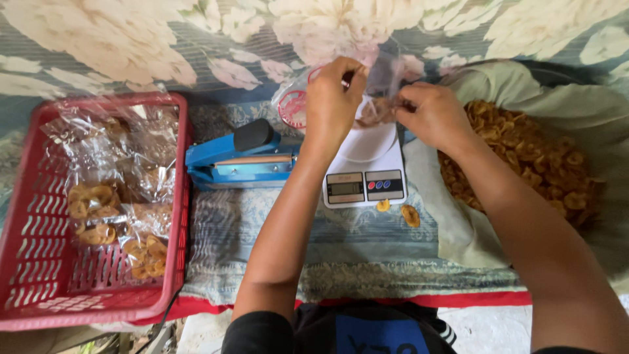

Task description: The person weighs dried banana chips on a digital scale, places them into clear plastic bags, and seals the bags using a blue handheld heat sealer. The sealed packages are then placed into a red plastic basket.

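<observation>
My left hand [332, 98] pinches the rim of a clear plastic bag [377, 108] that rests on a small white digital scale [364, 170]. My right hand [432, 115] grips the bag's other side, with a few golden chips at its fingers. Inside the bag there are chips. A big heap of golden round chips [524, 157] lies on a pale cloth just to the right of my right hand. Two loose chips [411, 215] sit in front of the scale.
A blue heat sealer [239, 157] lies left of the scale. A red plastic basket [39, 229] at the left holds several sealed bags of chips [98, 210]. A stack of clear bags with a red round print [293, 107] lies behind the sealer. A flowered cloth covers the surface.
</observation>
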